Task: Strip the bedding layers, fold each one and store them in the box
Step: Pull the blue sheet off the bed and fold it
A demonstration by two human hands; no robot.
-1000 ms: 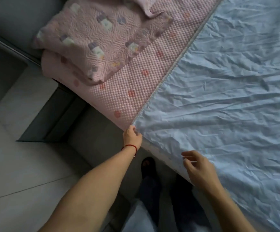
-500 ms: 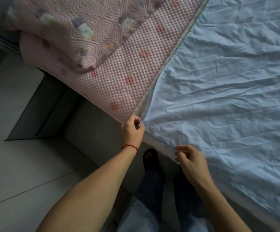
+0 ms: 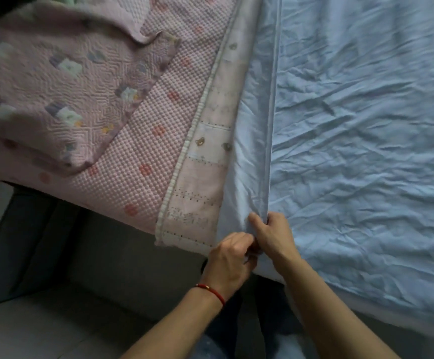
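Your left hand point(image 3: 230, 257) and right hand point(image 3: 272, 235) meet at the bed's near edge, both pinching the folded-back edge of the blue sheet point(image 3: 366, 125). Beside it lies a bear-print strip point(image 3: 210, 156), then the pink pad point(image 3: 143, 141) under a quilt point(image 3: 55, 86).

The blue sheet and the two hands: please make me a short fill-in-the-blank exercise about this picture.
1. Both hands grip the corner of the ____ sheet.
2. The left hand wears a ____ string at the wrist.
3. The folded-back edge uncovers a strip printed with small ____.
4. The quilted blanket lies on the ____ pad.

Missing words: blue; red; bears; pink
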